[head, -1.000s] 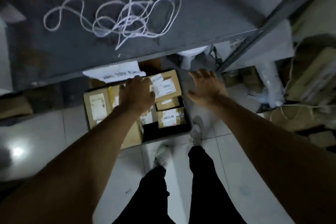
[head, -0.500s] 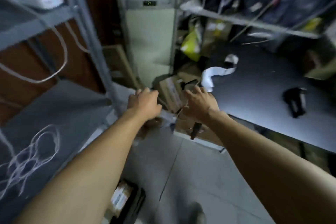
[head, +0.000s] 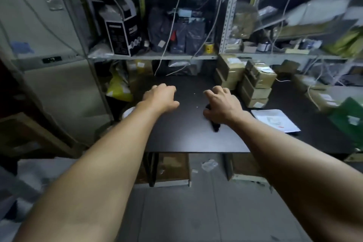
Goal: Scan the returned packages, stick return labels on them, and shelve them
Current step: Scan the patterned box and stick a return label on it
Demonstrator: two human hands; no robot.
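Note:
My right hand [head: 222, 104] lies over a black handheld scanner [head: 215, 128] on the dark table [head: 186, 139], fingers curled down around it. Most of the scanner is hidden under the palm, so I cannot tell whether the hand grips it. My left hand [head: 161, 98] hovers over the table's left part, loosely curled and holding nothing. Several brown cardboard packages [head: 255, 84] with white labels stand stacked at the table's back right. A white flat mailer [head: 275, 121] lies to the right of the scanner.
Grey metal shelves [head: 153, 57] crowded with boxes, bags and hanging cables rise behind the table. A yellow bag [head: 118, 88] sits at its left end, a green package [head: 349, 116] at the far right. Cardboard boxes [head: 172, 169] stand under the table on the tiled floor.
The view swung up from a crate of packages on the floor, round to the table. Both hands came over the tabletop, and the right hand reached the scanner.

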